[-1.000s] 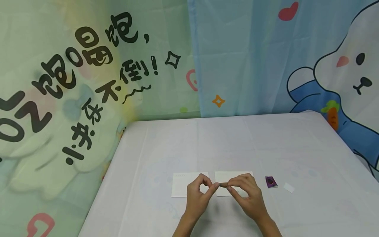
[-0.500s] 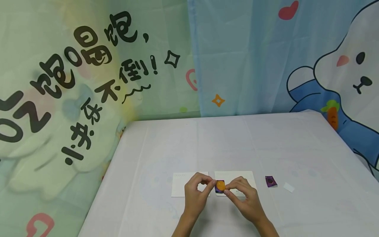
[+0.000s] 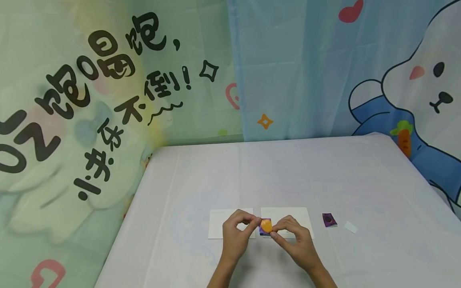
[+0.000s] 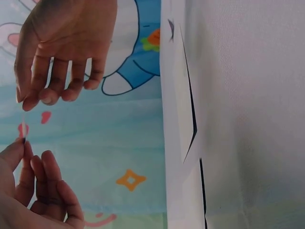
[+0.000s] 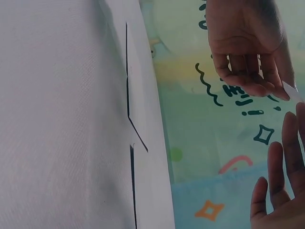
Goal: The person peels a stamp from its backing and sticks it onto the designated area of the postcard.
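Observation:
In the head view, both hands hold a small thin purple square card with an orange disc on its face (image 3: 266, 226) up over the white cards. My left hand (image 3: 235, 234) pinches its left edge between thumb and index finger. My right hand (image 3: 295, 238) pinches its right edge, low near the corner. The left wrist view has the card (image 4: 24, 125) almost edge-on, between my left hand (image 4: 40, 195) below and my right hand (image 4: 66, 47) above. Only a pale sliver of it appears in the right wrist view.
Two white cards (image 3: 216, 224) (image 3: 300, 218) lie side by side on the white-covered table (image 3: 180, 260), partly hidden by my hands. To the right lie a small purple square (image 3: 329, 220) with a dark circle and a white paper scrap (image 3: 351, 227). Printed curtains (image 3: 306, 80) hang behind.
The small card was nearly edge-on and has been turned so its orange disc faces the head camera. Both hands have shifted slightly left, still pinching it.

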Motion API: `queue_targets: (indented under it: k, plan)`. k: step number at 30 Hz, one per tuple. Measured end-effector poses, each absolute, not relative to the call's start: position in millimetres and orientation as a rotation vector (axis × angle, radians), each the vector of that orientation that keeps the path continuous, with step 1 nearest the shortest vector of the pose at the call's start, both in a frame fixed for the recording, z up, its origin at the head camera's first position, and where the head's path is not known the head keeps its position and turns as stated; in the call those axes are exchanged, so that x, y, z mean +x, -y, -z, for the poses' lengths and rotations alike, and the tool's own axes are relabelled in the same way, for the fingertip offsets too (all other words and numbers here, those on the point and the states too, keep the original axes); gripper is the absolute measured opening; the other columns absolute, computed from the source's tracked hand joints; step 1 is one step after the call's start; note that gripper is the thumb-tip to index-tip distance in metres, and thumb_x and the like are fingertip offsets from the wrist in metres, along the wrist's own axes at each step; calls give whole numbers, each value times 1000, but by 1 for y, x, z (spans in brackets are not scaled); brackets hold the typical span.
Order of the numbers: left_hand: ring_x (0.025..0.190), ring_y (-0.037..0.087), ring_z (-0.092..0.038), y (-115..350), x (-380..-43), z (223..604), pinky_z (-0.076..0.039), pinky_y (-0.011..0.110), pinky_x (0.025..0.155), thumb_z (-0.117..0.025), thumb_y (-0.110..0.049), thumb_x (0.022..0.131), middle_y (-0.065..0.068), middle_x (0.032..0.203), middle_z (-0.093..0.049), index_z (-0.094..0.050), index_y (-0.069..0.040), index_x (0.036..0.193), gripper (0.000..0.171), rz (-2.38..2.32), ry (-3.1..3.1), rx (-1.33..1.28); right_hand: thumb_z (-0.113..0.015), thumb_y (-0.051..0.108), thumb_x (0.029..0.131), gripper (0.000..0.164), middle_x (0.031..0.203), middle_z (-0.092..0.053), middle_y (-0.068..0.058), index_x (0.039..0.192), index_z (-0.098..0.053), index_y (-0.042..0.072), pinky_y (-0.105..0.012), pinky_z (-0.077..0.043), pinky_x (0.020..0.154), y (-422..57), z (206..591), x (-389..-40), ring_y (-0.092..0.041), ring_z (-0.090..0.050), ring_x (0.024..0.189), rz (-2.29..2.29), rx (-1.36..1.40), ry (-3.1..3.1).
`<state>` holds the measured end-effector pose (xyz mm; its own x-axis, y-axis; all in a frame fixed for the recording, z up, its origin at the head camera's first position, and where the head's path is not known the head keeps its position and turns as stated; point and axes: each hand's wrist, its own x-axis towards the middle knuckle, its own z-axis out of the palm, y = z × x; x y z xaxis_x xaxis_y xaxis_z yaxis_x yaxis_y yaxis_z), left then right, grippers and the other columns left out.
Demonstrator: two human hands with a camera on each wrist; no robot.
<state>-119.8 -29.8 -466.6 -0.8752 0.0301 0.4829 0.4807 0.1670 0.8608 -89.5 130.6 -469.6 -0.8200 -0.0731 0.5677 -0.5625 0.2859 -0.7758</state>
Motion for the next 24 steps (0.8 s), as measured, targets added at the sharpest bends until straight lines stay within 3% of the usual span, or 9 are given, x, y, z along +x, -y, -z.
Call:
queue_targets:
  k: [7,15,21,24]
  plan:
    - [66,10,-56,36,-125,466,-49,27,63,-71,-4,79,4,70,-61,-67,-3,73,7,1781,2141,-469,-72,-7,73,17,77,-63,1,80,-68,8,-19,-41,72,-127,483,-97,-15,-54,76,-1540,357,2204]
    - [67,9,-59,50,-156,498,-49,26,62,-74,-16,78,-4,72,-64,-71,-11,74,8,1644,2284,-474,-75,16,78,6,73,-63,15,80,-70,17,-30,-41,73,-121,505,-116,-9,-54,75,-1502,80,2362]
    - [65,5,-57,58,-174,509,-44,21,56,-73,-30,78,-8,72,-64,-72,-13,75,17,1509,2361,-463,-77,17,76,7,69,-61,13,77,-70,15,-31,-39,65,-109,512,-128,-14,-53,70,-1374,8,2437]
    - [58,3,-51,61,-182,517,-41,19,51,-74,-29,77,-7,71,-64,-72,-13,74,17,1458,2383,-448,-77,13,75,8,67,-61,11,73,-70,14,-31,-35,66,-102,516,-133,-15,-52,69,-1319,7,2451]
